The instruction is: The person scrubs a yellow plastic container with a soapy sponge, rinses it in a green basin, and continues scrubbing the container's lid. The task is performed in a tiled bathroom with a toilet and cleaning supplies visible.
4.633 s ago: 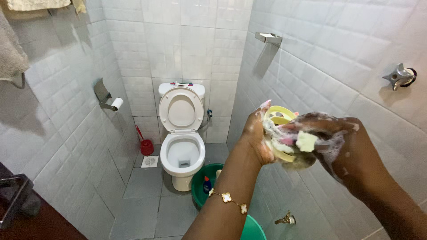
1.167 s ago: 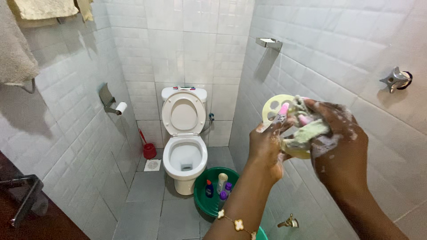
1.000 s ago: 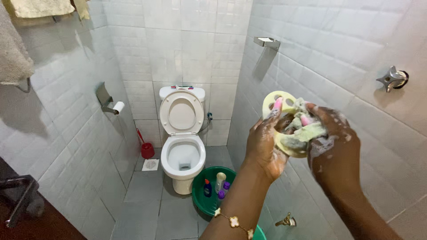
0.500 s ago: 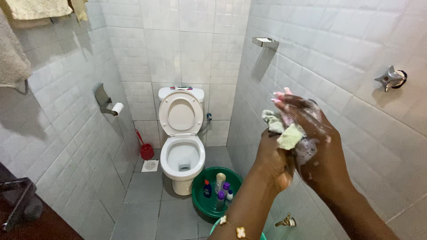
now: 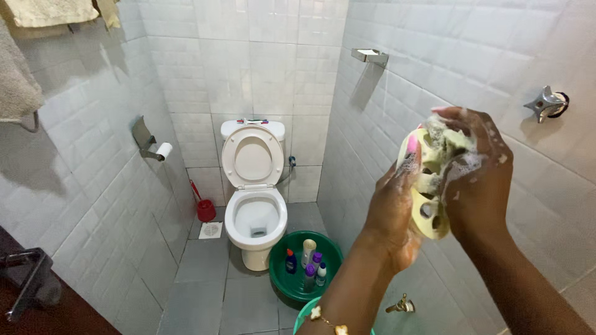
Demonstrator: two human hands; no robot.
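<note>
The yellow soap dish (image 5: 428, 211) is gripped by left hand (image 5: 391, 217); a sponge (image 5: 442, 146), apparently, is pressed on by right hand (image 5: 478, 180). Suds may cause slippage.

White-tiled walls (image 5: 261, 68), grey floor (image 5: 205, 279), toilet (image 5: 254, 205)

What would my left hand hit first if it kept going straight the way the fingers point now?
The left hand points up and slightly right, its fingers already against the soapy yellow perforated tray. Past that, likely the tiled wall, well below the metal shelf; depth is hard to judge.
</note>
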